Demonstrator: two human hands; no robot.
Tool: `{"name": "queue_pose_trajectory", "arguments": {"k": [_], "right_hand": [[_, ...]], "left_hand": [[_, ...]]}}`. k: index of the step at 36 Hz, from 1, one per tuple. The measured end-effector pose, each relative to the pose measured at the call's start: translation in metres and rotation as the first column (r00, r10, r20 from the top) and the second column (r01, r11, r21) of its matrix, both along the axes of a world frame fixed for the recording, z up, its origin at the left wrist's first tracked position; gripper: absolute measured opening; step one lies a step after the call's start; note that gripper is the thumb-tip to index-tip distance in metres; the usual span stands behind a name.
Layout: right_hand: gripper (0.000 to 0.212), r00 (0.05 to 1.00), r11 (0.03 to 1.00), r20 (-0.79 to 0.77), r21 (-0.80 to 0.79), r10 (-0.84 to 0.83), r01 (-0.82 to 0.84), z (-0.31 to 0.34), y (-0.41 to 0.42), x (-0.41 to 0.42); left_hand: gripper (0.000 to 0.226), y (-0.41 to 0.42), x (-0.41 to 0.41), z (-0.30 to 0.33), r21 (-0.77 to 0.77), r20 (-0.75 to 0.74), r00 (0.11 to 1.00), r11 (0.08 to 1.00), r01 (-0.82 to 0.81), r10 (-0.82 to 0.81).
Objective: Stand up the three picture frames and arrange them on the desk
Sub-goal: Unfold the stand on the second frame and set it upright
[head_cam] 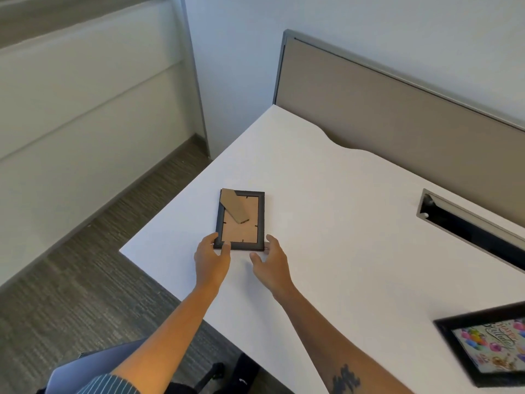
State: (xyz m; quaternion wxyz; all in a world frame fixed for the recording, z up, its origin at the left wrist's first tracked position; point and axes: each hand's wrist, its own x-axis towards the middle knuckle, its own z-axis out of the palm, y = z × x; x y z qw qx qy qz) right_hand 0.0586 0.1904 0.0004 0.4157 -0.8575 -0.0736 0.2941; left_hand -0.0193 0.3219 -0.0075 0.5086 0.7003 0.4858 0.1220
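Note:
A small black picture frame (241,220) lies face down on the white desk (341,211); its brown cardboard back and folded stand flap (233,206) face up. My left hand (211,258) touches the frame's near left corner with spread fingers. My right hand (270,260) is open at the near right corner, fingertips at the edge. A second black frame (488,344) with a colourful birthday picture lies face up at the desk's near right, partly cut off by the view's edge.
A grey cable slot (466,226) is set into the desk at the right. A beige partition panel (397,109) runs along the desk's back edge. The desk's left edge drops to grey carpet (85,280); a chair (93,362) is below.

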Motion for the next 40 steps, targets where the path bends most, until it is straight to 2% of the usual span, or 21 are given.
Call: {"name": "queue_pose_trajectory", "arguments": {"k": [6,13,17,19,21,28,33,37,40], "right_hand": [[0.077,0.994,0.998,0.081,-0.027,0.067,-0.065,0.004,-0.008,0.003],[0.075,0.962,0.996,0.259,-0.008,0.088,-0.089,0.017,-0.019,0.008],[0.052,0.887,0.993,0.449,-0.003,0.104,-0.115,0.028,-0.029,0.009],[0.035,0.858,0.993,0.503,0.002,0.102,-0.120,0.033,-0.035,0.012],[0.029,0.839,0.993,0.536,0.010,0.093,-0.117,0.038,-0.041,0.016],[0.027,0.727,0.992,0.684,0.034,0.066,-0.122,0.053,-0.068,0.024],[0.026,0.703,0.991,0.711,0.085,0.008,-0.098,0.065,-0.093,0.026],[0.015,0.661,0.997,0.751,0.056,-0.007,-0.052,0.071,-0.119,0.030],[0.016,0.647,0.993,0.761,0.107,-0.047,-0.054,0.077,-0.139,0.038]], "left_hand": [[0.051,0.006,0.006,0.012,-0.056,0.016,0.998,0.997,-0.059,0.060],[0.054,0.001,0.008,0.026,-0.022,0.075,0.997,1.000,-0.008,0.010],[0.061,-0.004,0.011,0.037,-0.004,0.092,0.995,1.000,0.028,-0.028],[0.064,-0.006,0.011,0.042,0.018,0.091,0.994,0.998,0.057,-0.058],[0.065,-0.008,0.010,0.045,0.048,0.077,0.992,0.994,0.093,-0.097],[0.050,-0.021,0.014,0.060,0.144,0.141,0.966,0.970,0.196,-0.216],[0.034,-0.032,0.022,0.079,0.281,0.202,0.929,0.927,0.247,-0.309],[0.026,-0.044,0.028,0.093,0.344,0.225,0.880,0.879,0.330,-0.419],[0.021,-0.058,0.035,0.103,0.379,0.244,0.842,0.846,0.374,-0.482]]}}
